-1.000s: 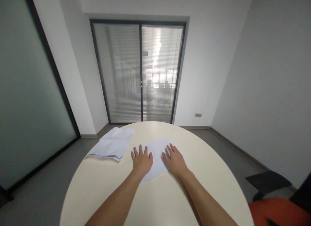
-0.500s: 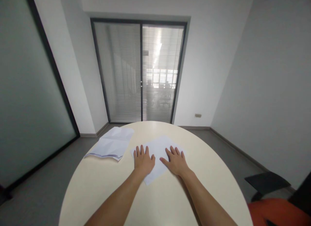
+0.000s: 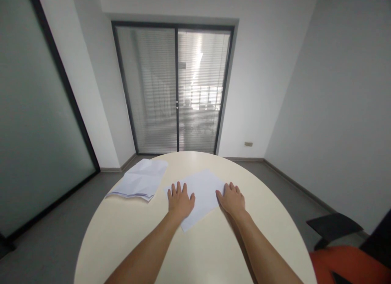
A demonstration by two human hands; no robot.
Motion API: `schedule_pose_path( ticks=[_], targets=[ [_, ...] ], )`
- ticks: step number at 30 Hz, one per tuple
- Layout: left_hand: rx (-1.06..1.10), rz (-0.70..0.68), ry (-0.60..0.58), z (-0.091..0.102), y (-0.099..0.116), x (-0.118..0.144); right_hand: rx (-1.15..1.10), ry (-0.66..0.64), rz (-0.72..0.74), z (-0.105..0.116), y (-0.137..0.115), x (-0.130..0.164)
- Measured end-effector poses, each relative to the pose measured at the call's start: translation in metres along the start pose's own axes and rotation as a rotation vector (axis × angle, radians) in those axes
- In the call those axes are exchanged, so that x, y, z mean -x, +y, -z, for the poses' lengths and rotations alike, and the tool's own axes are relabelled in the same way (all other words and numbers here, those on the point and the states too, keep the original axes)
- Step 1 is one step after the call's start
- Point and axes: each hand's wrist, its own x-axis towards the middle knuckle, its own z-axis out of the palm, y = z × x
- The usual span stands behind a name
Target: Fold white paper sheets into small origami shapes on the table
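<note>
Nothing gripped: left hand [image 3: 181, 200] lies flat, palm down, fingers spread, on the left part of the white sheet [image 3: 202, 193]; right hand [image 3: 233, 199] is likewise flat and unclenched, resting at the sheet's right edge, fingertips on or just at the paper, which one cannot be told. Neither hand closes on anything.

Sheet: plain white paper, one layer as far as can be seen, lying flat and turned at an angle so one corner points toward the person, between the two forearms. Surface looks smooth; faint creases cannot be confirmed.

Sheet sits on the round cream table [image 3: 210, 251], somewhat beyond its centre. Left of the sheet, near the table's far-left rim and apart from the sheet, lies a stack of creased white papers [image 3: 139, 180], fold lines visible, edges slightly lifted. Beyond the table: sliding glass doors with blinds [image 3: 174, 88].
</note>
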Motion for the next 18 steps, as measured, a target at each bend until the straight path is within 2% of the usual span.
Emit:
schedule_pose_path(
  ticks=[4,9,12,18],
  targets=[
    [-0.022,0.037,0.043,0.008,0.002,0.003,-0.013,-0.025,0.034,-0.003,-0.002,0.001],
    [-0.036,-0.07,0.147,0.021,0.003,0.005,-0.016,-0.007,0.03,-0.008,0.004,-0.002],
    [-0.028,-0.144,0.149,0.026,0.003,0.004,-0.007,0.041,0.049,-0.009,0.008,-0.004],
    [-0.068,-0.168,0.16,0.032,-0.001,0.0,-0.062,0.064,0.123,-0.012,0.012,-0.007]
  ],
)
